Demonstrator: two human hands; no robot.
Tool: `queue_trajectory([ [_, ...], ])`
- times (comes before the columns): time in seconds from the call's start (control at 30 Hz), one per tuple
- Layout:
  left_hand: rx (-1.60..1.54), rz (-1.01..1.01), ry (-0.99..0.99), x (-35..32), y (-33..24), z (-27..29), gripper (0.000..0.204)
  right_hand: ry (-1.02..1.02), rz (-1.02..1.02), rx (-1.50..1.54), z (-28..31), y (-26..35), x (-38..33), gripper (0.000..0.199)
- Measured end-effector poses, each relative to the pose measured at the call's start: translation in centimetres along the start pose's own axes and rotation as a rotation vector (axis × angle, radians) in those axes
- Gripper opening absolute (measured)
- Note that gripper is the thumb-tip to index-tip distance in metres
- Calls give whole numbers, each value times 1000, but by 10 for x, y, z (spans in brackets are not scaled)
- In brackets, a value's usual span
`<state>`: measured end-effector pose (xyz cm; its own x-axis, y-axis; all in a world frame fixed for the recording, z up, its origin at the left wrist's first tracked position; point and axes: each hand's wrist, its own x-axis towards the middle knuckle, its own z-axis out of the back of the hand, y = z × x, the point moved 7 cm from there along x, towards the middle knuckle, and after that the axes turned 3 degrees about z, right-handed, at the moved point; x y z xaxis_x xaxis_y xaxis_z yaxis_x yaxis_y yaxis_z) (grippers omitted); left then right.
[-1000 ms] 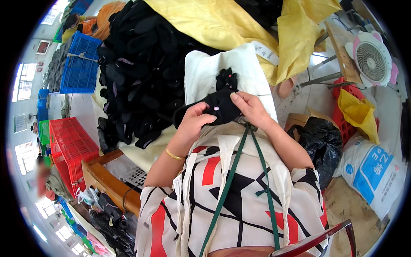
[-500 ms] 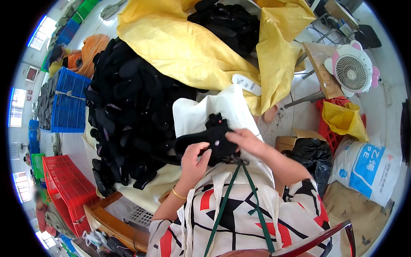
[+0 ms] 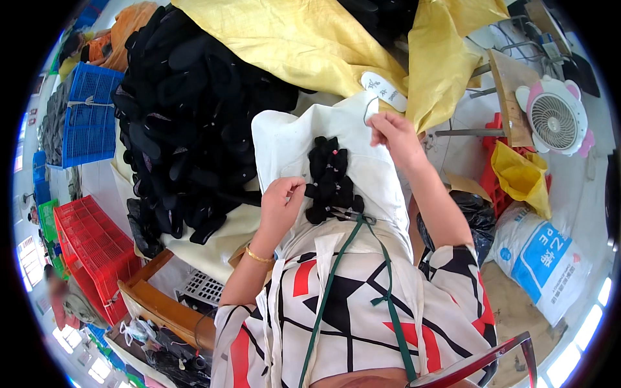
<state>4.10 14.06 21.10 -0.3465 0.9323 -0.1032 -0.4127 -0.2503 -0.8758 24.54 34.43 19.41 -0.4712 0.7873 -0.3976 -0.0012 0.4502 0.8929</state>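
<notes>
A white cloth (image 3: 279, 139) covers my lap, and small black fabric pieces (image 3: 332, 168) lie heaped along its middle. Thumb and fingers pinched together, my left hand (image 3: 281, 204) is at the heap's left side, on a small black fabric piece (image 3: 312, 191) jutting from it. My right hand (image 3: 393, 137) is raised over the cloth's far right corner with its fingers closed; what they hold, if anything, I cannot make out. Metal scissors (image 3: 343, 213), tied to a green cord (image 3: 336, 268), lie at the near end of the heap.
A large pile of black, shoe-shaped soft pieces (image 3: 187, 123) rises at the left. Yellow sheeting (image 3: 291, 39) spreads beyond it, with a marked white insole shape (image 3: 383, 90) on it. Blue (image 3: 94, 116) and red crates (image 3: 97, 239) stand left; a fan (image 3: 553, 116) sits on a table right.
The larger black piece that both hands held over my lap is out of them, uncovering the heap. My right hand has moved up and right; my left stays near the heap.
</notes>
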Motion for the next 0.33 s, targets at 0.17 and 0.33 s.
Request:
queue_trajectory([
  [0.17,207,-113,75,39,-7,-21,11,-123,-75,163,33,-49,-29,21],
  [0.33,320,-323,189,86,-31,-64,14,-142,33,-95,33,-28,-18,18],
])
